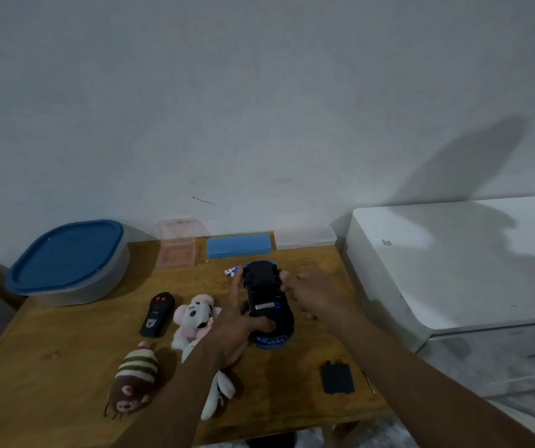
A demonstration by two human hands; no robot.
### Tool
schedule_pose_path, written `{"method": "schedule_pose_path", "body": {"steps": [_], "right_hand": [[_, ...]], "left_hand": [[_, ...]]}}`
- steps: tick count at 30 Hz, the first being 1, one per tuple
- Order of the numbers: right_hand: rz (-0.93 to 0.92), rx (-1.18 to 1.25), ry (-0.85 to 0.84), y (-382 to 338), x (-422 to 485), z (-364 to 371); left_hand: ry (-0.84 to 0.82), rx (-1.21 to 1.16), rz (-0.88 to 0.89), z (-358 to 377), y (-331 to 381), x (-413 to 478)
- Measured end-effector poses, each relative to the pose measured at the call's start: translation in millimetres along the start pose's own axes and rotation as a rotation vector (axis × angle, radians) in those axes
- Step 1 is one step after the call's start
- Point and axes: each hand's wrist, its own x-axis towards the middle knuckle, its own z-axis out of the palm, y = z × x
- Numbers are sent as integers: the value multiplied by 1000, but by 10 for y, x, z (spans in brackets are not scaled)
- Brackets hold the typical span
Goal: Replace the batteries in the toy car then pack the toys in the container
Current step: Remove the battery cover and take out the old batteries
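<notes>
A blue toy car (267, 302) lies upside down on the wooden table (66, 360), its black underside up and a battery showing in the open compartment. My left hand (238, 321) grips its left side, thumb across the rear. My right hand (308, 295) holds its right side with curled fingers. The black battery cover (337, 377) lies loose near the front right edge, a thin screwdriver (369, 381) beside it. Loose batteries (232, 271) lie just left of the car's far end. A clear container with a blue lid (69, 263) sits at the back left.
A black remote (157, 314), a pink and white plush (195, 318), a striped brown plush (133, 379) and a white plush (217, 396) lie left of the car. A pink clear box (177, 244), a blue case (238, 245) and a clear case (305, 237) line the wall. White furniture (453, 260) stands right.
</notes>
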Motion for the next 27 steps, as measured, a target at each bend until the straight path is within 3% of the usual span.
{"method": "schedule_pose_path", "body": {"steps": [7,27], "right_hand": [[-34,-211,27,-34,-22,30],[155,102,23,-38,-64,195]], "left_hand": [[157,13,74,1,-74,32],[198,132,118,-18,-112,79]]}}
